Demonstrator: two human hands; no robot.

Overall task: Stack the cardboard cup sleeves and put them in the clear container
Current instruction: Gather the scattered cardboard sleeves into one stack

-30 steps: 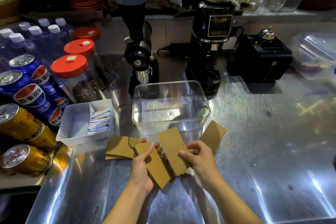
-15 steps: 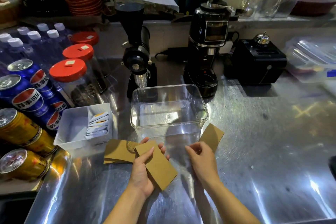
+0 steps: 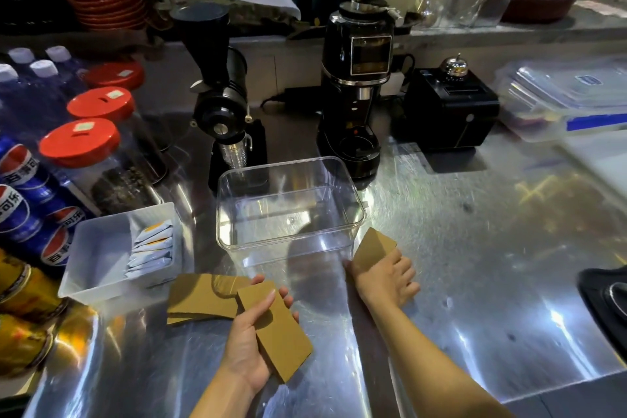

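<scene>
While the left hand (image 3: 249,346) is clamping a small stack of cardboard sleeves (image 3: 276,329) between thumb and fingers, keeping them squared for adding more, the right hand (image 3: 385,276) is pressing flat on 1 lone sleeve (image 3: 371,249) on the tabletop (image 3: 475,265), probably to pick it up. More loose sleeves (image 3: 200,299) are lying just left; the clear container (image 3: 288,207) is sitting empty behind.
</scene>
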